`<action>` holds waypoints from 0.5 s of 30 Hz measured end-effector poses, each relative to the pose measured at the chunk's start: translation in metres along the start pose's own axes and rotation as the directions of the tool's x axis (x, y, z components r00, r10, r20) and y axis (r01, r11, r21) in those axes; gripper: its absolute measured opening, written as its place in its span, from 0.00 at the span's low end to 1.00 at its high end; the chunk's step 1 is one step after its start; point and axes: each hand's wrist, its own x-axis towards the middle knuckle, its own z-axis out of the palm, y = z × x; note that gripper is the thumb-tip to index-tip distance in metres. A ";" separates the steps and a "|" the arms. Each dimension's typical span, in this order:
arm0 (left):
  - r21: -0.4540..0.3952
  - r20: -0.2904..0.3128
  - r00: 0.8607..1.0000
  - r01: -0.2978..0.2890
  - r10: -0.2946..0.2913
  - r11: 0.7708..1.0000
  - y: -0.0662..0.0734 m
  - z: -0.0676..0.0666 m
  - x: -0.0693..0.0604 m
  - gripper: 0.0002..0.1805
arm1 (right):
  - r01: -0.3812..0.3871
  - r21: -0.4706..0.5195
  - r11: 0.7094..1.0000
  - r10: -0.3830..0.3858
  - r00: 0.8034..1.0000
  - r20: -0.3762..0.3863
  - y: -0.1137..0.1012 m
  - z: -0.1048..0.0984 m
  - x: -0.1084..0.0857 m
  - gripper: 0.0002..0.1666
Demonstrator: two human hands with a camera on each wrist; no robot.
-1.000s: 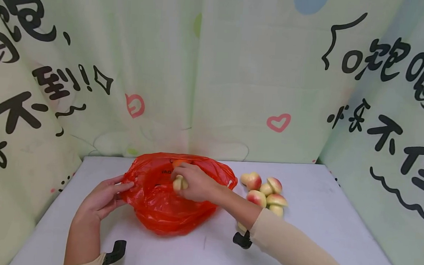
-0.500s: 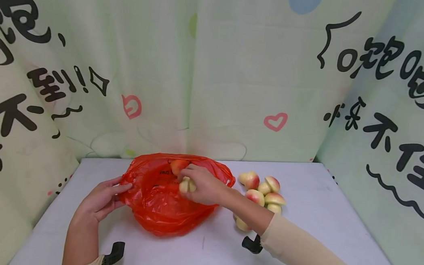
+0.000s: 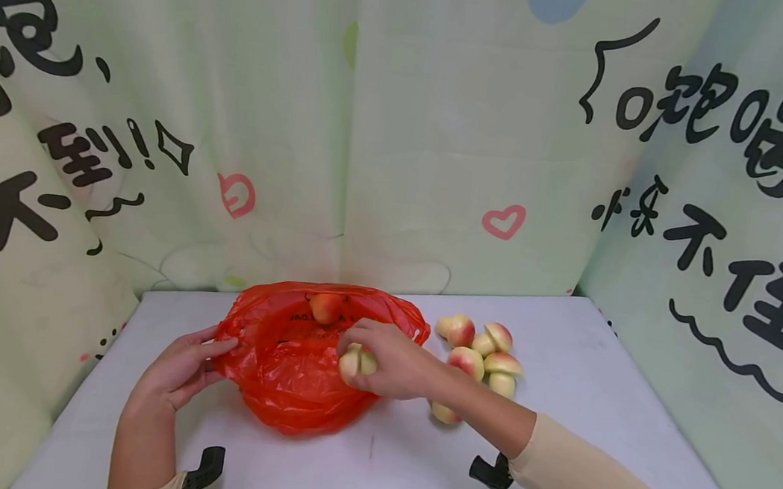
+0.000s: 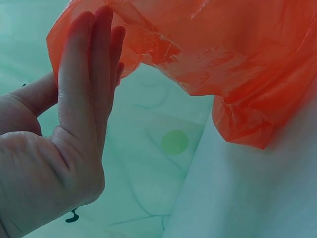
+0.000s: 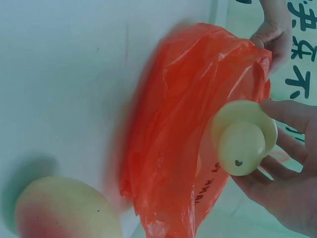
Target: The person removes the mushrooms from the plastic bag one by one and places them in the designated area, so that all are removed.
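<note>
A red plastic bag [image 3: 288, 388] lies on the table with its mouth spread open. At its left rim, my left hand [image 3: 185, 370] pinches the plastic between thumb and fingers, and the left wrist view shows those fingers [image 4: 74, 74] fairly straight against the film. My right hand [image 3: 391, 360] holds a cream toy mushroom [image 5: 242, 148] by its cap, over the bag's right side. In the right wrist view its stem end faces the camera. Inside the bag, near the back, rests a round orange-looking object [image 3: 325, 308]; its full shape is hidden.
Right of the bag, several toy mushrooms [image 3: 501, 363] with red-and-yellow caps lie clustered on the white table [image 3: 378, 468]. Another one [image 3: 445, 412] lies partly behind my right forearm. A printed curtain [image 3: 419, 126] encloses the back and sides.
My right hand has moved right and toward me with the toy mushroom, uncovering the round object in the bag. The left hand keeps hold of the rim. The head view has shifted slightly.
</note>
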 end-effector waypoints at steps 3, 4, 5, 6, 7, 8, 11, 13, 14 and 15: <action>-0.002 0.015 1.000 -0.013 0.013 1.000 0.001 -0.001 0.000 0.45 | -0.008 0.003 1.000 0.008 1.000 0.007 0.000 0.000 -0.006 0.18; -0.004 0.020 1.000 -0.016 0.016 1.000 0.001 -0.001 0.000 0.45 | -0.013 0.007 1.000 0.013 1.000 0.009 0.000 0.000 -0.009 0.18; -0.004 0.024 1.000 -0.019 0.020 1.000 0.002 -0.001 0.000 0.44 | -0.018 0.010 1.000 0.018 1.000 0.011 0.000 0.000 -0.011 0.18; -0.006 0.028 0.999 -0.022 0.022 1.000 0.002 -0.001 0.000 0.44 | -0.021 0.012 1.000 0.021 1.000 0.011 0.000 0.001 -0.013 0.18; -0.008 0.029 0.999 -0.022 0.022 1.000 0.002 -0.001 0.000 0.44 | -0.023 0.014 1.000 0.022 1.000 0.010 0.000 0.001 -0.015 0.18; -0.010 0.030 0.999 -0.021 0.022 1.000 0.002 -0.001 0.000 0.44 | -0.020 0.014 1.000 0.020 1.000 0.007 0.001 0.001 -0.016 0.18; -0.012 0.028 0.999 -0.017 0.017 1.000 0.001 -0.001 0.000 0.44 | -0.007 0.018 1.000 0.007 1.000 -0.007 0.002 0.002 -0.022 0.18; -0.013 0.024 1.000 -0.013 0.013 1.000 0.001 -0.001 0.000 0.44 | -0.004 0.028 1.000 0.005 1.000 -0.014 0.003 0.002 -0.026 0.18; -0.015 0.023 1.000 -0.011 0.011 1.000 0.001 0.000 0.000 0.45 | -0.002 0.031 1.000 0.003 1.000 -0.016 0.004 0.002 -0.028 0.17; -0.016 0.021 1.000 -0.009 0.010 1.000 0.001 0.000 0.000 0.45 | -0.003 0.034 0.999 0.003 1.000 -0.018 0.004 0.002 -0.030 0.17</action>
